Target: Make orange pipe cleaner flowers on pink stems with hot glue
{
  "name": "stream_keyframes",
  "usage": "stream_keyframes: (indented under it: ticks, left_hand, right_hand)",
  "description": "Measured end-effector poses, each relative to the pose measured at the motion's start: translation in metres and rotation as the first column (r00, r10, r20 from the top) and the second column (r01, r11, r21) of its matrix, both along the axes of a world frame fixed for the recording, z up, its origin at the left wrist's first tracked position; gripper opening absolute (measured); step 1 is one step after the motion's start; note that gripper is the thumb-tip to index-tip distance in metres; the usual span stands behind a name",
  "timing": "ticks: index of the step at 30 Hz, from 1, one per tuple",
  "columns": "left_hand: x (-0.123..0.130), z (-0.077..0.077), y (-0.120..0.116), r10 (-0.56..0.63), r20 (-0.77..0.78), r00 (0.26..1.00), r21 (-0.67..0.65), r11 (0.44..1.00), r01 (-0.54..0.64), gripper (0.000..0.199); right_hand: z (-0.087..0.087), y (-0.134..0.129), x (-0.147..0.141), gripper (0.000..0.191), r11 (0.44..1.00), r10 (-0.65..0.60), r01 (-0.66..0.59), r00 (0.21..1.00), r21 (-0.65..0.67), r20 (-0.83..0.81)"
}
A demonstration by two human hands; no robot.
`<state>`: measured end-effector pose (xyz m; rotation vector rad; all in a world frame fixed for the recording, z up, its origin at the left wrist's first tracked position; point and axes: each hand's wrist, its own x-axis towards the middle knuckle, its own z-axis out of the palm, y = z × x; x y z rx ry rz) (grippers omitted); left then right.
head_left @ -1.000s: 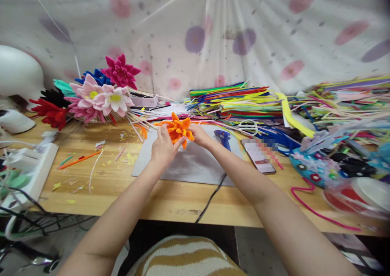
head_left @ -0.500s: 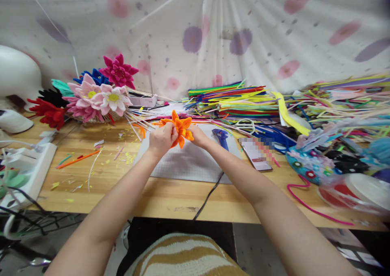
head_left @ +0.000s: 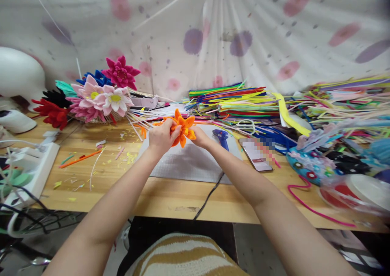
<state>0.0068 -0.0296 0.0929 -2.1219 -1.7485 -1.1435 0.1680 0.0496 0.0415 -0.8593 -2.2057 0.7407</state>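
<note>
An orange pipe-cleaner flower [head_left: 183, 127] with pointed petals is held up between my two hands, above a grey gridded mat [head_left: 183, 162]. My left hand [head_left: 163, 138] is closed on the flower's left side, thumb pressed against its petals. At the right side, my right hand [head_left: 199, 137] reaches behind the flower; its fingers are mostly hidden by the petals, and the hand looks closed on the flower's back. A blue glue gun [head_left: 222, 138] lies on the mat to the right of my right hand, its black cord [head_left: 210, 194] running off the table's front edge.
Finished fuzzy flowers [head_left: 103, 93] stand at the back left, near a white power strip [head_left: 36, 174]. Bundles of coloured pipe cleaners [head_left: 234, 101] line the back. Scissors [head_left: 245, 126], a phone [head_left: 257, 156] and a red spool [head_left: 344, 192] lie to the right. Scraps [head_left: 106, 158] litter the left.
The orange flower has shifted slightly right and turned a little. My left hand's fingers have moved on its petals, the thumb now showing more. The view has shifted slightly.
</note>
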Motion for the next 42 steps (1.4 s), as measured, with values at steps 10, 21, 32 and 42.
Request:
stream_keyframes:
  ticks: [10,21,32,42]
  left_hand:
    - [-0.015,-0.021,-0.035,-0.173,0.254,0.951,0.077,0.984,0.158,0.086]
    - [0.017,-0.04,-0.034,-0.066,0.449,0.891,-0.029,0.996,0.088,0.098]
    - [0.021,-0.029,-0.043,-0.112,0.505,0.856,0.014,0.992,0.122,0.089]
    - [0.015,-0.028,-0.042,-0.209,0.433,0.876,0.036,0.976,0.215,0.095]
  right_hand:
    - [0.005,0.002,0.008,0.018,0.981,-0.032,-0.006,0.98,-0.192,-0.196]
    - [0.001,-0.004,0.0,0.009,0.943,-0.055,-0.043,0.957,-0.33,-0.284]
    - [-0.001,-0.002,0.005,0.017,0.956,0.008,-0.1,0.949,-0.277,-0.316]
    - [0.004,-0.002,0.008,0.021,0.925,-0.085,-0.051,0.938,-0.376,-0.337]
